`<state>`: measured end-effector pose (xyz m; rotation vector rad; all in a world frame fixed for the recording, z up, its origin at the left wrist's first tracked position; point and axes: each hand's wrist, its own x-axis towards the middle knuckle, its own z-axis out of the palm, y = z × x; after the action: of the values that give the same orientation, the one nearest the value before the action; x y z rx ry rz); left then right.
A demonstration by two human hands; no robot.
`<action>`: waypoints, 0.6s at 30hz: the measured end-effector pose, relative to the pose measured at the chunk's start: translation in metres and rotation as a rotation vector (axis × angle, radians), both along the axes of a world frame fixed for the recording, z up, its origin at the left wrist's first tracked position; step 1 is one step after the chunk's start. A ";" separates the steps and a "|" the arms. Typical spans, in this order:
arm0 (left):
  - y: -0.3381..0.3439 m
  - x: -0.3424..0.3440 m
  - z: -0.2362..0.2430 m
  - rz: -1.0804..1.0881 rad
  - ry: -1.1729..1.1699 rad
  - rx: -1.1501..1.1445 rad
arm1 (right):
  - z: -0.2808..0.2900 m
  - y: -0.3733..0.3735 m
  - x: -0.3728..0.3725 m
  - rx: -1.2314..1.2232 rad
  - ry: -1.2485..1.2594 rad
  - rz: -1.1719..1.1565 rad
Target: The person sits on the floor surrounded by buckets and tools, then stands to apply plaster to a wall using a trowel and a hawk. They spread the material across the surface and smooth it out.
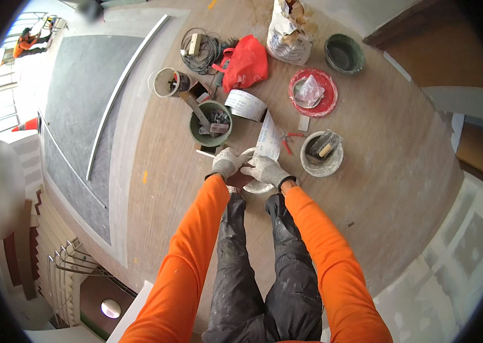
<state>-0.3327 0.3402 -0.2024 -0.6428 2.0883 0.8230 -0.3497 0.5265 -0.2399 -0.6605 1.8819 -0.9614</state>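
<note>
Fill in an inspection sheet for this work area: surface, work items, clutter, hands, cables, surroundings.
Surface: brown floor with a few orange marks.
Work items: curling white printed strip, partly hidden by the hands.
Clutter: red bag, torn-open white sack, green bucket holding loose items, red-handled tool, pale bowl with a trowel in it.
Hands: both gloved; left hand and right hand close together at the strip's near end; exact grip unclear.
Cables: grey cable coiled beside the red bag.
Surroundings: orange cone at left; another person at upper left.
</note>
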 end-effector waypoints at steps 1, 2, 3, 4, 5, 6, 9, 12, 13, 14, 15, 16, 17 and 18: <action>-0.006 0.007 -0.007 0.008 0.019 -0.013 | 0.012 -0.005 -0.003 -0.017 0.046 0.014; -0.010 0.013 -0.013 0.016 0.038 -0.026 | 0.026 -0.008 -0.001 -0.006 0.089 -0.003; -0.014 0.018 -0.019 0.024 0.062 -0.028 | 0.031 -0.012 0.002 0.013 0.170 0.082; -0.019 0.022 -0.022 0.031 0.041 -0.037 | 0.033 -0.018 0.004 0.031 0.255 0.165; -0.025 0.025 -0.023 0.039 0.020 -0.048 | 0.035 -0.026 0.007 0.049 0.340 0.249; -0.037 0.040 -0.032 0.084 -0.014 -0.064 | 0.074 -0.049 0.004 0.195 0.334 0.364; -0.045 0.034 -0.006 -0.027 -0.013 -0.206 | 0.090 -0.065 0.028 -0.061 0.735 0.431; -0.167 0.094 -0.015 -0.405 -0.058 -0.556 | 0.192 -0.098 0.038 -0.232 0.673 0.410; -0.217 0.102 0.000 -0.301 -0.079 -0.582 | 0.213 -0.097 0.042 -0.244 0.595 0.369; -0.304 0.152 -0.014 0.530 -0.036 -0.457 | 0.234 -0.105 0.042 -0.280 0.627 0.431; -0.367 0.189 -0.011 0.720 0.044 -0.430 | 0.247 -0.107 0.034 -0.303 0.665 0.476; -0.413 0.210 -0.001 0.890 0.133 -0.405 | 0.232 -0.097 0.033 -0.241 0.648 0.397; -0.438 0.229 0.011 0.660 0.278 -0.558 | 0.213 -0.092 0.033 -0.187 0.624 0.313; -0.457 0.256 0.024 0.432 0.406 -0.717 | 0.228 -0.103 0.019 -0.167 0.849 0.177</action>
<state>-0.0767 -0.1164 -0.1788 -1.4438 2.6787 0.4205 -0.3310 0.4239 -0.0120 -1.4802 2.4092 -0.7809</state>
